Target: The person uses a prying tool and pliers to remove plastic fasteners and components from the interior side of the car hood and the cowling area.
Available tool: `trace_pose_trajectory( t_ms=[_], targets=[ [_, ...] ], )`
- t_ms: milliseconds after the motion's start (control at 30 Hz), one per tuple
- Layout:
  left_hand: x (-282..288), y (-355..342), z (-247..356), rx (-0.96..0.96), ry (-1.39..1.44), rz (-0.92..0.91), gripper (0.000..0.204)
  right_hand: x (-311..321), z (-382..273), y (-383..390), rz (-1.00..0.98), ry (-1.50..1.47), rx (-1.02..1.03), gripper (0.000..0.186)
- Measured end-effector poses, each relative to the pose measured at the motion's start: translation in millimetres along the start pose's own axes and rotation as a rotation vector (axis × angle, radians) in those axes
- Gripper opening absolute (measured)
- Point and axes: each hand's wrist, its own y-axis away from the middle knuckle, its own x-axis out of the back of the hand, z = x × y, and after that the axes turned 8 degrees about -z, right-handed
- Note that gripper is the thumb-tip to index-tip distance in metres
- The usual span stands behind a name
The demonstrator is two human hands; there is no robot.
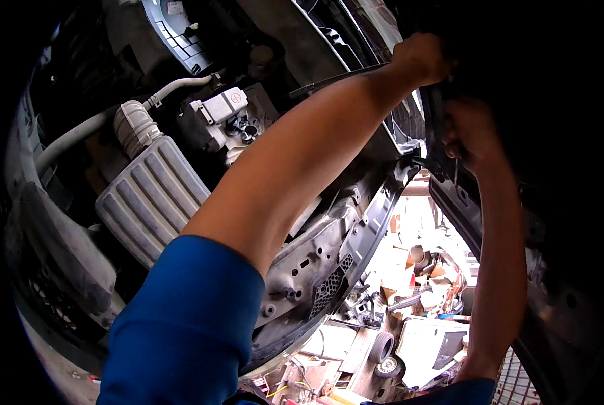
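Note:
My left hand [422,58] reaches across the open engine bay, its fingers curled closed at the dark edge of the raised hood. What it grips is lost in shadow. A little below and to the right, my right hand [474,131] is also closed, near the hood's underside. A thin, light sliver shows just under its fingers, too dim to name. Below the hands lies a dark hinge-like bracket [427,164], beside the hood's inner panel [465,206].
On the left sit a ribbed grey air filter box [154,197], its intake hose [135,125] and a white-topped reservoir [224,106]. The fender edge [315,270] curves below my left arm. Beyond it are tires [385,358], a pale car door [437,347] and scattered parts on the floor.

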Motion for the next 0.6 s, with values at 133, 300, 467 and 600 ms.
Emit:
trace_pose_trajectory(
  t_ms=[133,300,467,600],
  targets=[
    [4.4,2.9,-0.5,-0.002,0.023,-0.026,0.036,7.7,-14.5,12.7,-0.106,0.032,-0.027,0.016],
    [21.9,20.3,-40.6,0.110,-0.081,-0.127,0.035,-3.1,-1.1,-1.1,-0.123,0.314,-0.125,0.019],
    [21.7,3.6,-56.5,-0.010,-0.030,0.045,0.034,-34.7,69.3,-46.2,0.316,0.233,0.216,0.043],
    [9.0,-0.6,-35.5,-0.013,0.020,-0.018,0.034,-46.4,93.6,-21.8,0.489,0.134,0.259,0.038]
  ],
)
